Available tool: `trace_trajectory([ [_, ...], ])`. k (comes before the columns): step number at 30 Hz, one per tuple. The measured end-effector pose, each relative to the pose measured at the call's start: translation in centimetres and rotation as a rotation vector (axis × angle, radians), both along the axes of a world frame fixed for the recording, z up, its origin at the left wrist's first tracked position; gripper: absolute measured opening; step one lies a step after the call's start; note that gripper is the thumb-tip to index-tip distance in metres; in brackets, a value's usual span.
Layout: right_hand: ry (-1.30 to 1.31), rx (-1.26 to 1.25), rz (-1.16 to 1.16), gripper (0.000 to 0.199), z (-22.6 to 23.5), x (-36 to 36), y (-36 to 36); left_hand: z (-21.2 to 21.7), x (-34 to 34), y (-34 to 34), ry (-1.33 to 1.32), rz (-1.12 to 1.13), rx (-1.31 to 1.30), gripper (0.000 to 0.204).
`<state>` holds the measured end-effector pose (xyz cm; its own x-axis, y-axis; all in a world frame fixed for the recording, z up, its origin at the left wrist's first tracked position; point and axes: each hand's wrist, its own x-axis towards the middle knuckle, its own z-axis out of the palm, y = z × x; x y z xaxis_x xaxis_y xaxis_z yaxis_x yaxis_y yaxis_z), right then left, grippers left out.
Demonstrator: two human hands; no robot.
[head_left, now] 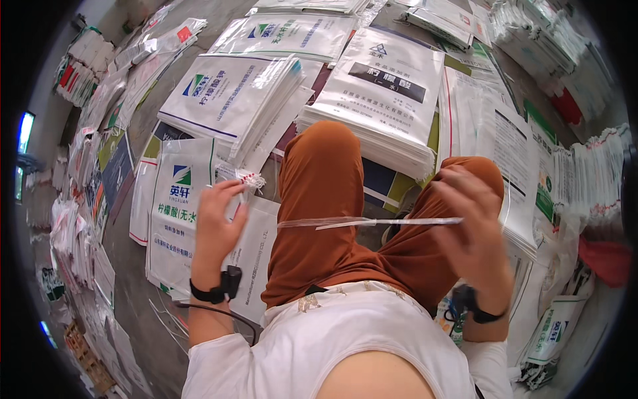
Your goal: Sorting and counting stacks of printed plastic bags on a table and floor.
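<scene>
Clear plastic strip point(372, 222) stretches level across the person's lap, above the orange trousers point(332, 219), reaching from near the left hand toward the right hand. The right hand point(468, 219) is blurred, fingers curled and pinching the strip's right end, so it seems to be held taut from that side. The left hand point(218, 223) is raised with fingers loosely bent; its fingertips hold a small white tag with red thread point(242, 177), though whether it also grips the strip's left end I cannot tell. Each wrist carries a black band point(216, 287). Around the knees lie stacks of white printed bags point(229, 100), fanned within arm's reach, with more bundles point(585, 179) piled along the right edge on the grey floor point(133, 266).
</scene>
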<state>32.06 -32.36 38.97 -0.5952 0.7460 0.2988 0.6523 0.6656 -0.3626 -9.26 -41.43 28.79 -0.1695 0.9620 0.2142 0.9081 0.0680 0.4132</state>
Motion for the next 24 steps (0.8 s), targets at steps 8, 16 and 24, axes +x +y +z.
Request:
trace_trajectory([
  [8,-0.153,-0.485,0.130,0.028,-8.3,-7.5,0.7,2.9,9.2,3.0,-0.302,-0.430,-0.082,0.022],
  [16,0.888,-1.625,0.028,0.028,-6.3,-6.5,1.9,3.4,11.3,3.8,-1.006,-0.385,-0.151,0.031],
  [24,1.368,-1.914,0.235,0.029,-7.7,-6.5,2.2,3.8,12.2,5.9,-1.367,-0.594,-0.022,0.043],
])
